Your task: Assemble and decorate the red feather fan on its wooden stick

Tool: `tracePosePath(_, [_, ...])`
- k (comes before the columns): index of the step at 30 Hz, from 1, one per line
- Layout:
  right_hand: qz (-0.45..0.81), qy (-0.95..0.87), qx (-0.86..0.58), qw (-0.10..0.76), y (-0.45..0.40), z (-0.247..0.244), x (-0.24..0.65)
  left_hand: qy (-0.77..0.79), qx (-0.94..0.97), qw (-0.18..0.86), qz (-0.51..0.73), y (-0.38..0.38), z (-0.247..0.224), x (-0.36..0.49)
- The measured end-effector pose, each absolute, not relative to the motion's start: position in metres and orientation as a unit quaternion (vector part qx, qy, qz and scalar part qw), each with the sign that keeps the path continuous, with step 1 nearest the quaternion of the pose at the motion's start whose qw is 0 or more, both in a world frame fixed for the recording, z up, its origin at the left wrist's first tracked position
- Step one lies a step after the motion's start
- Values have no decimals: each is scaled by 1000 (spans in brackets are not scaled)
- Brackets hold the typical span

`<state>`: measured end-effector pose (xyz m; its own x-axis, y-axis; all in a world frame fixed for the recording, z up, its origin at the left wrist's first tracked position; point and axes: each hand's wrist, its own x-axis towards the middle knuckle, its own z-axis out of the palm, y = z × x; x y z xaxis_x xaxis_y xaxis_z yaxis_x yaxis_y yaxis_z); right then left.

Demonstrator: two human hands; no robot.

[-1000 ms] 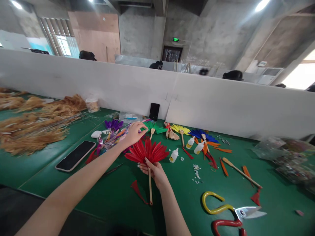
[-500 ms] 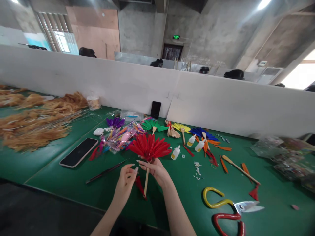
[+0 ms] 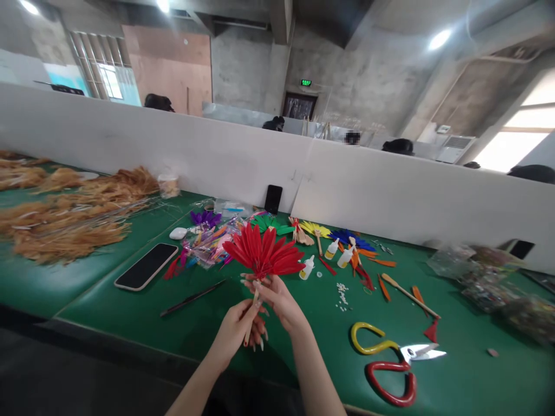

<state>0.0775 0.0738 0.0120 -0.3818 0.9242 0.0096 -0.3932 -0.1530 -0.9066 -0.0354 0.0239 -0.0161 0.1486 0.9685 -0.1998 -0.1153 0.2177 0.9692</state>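
Observation:
A red feather fan (image 3: pixel 263 252) stands spread above the table, its pale wooden handle pointing down toward me. My left hand (image 3: pixel 243 323) is closed around the lower part of that handle. Higher up, where the feathers meet the handle, my right hand (image 3: pixel 277 297) grips the same fan. The fan's red tassel, visible earlier, is hidden now. To the left of my hands lies a pair of dark tweezers (image 3: pixel 193 299). Several small white beads (image 3: pixel 342 296) are scattered to the right, beyond which a glue bottle (image 3: pixel 307 268) stands nearby.
Scissors (image 3: pixel 401 353) with yellow and red handles lie at right front. A phone (image 3: pixel 147 266) rests at left. Green (image 3: pixel 271 223), yellow (image 3: pixel 315 229) and blue feather fans (image 3: pixel 349 237) line the back. Brown fibre bundles (image 3: pixel 78 214) cover the far left; a white partition (image 3: pixel 217 153) rises behind.
My left hand has moved right and closed on the fan's handle, where before it was apart from it. My right hand keeps its grip. The view has shifted slightly.

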Motion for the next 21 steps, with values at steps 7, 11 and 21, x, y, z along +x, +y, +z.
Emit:
tracePosePath(7, [720, -424, -264, 483, 45, 13, 76, 441, 437, 619, 481, 11, -21, -31])
tracePosePath(11, [700, -424, -281, 501, 38, 5, 76, 431, 433, 639, 467, 7, -21, -30])
tracePosePath(21, [637, -419, -367, 533, 44, -14, 71, 439, 479, 652, 391, 11, -24, -39])
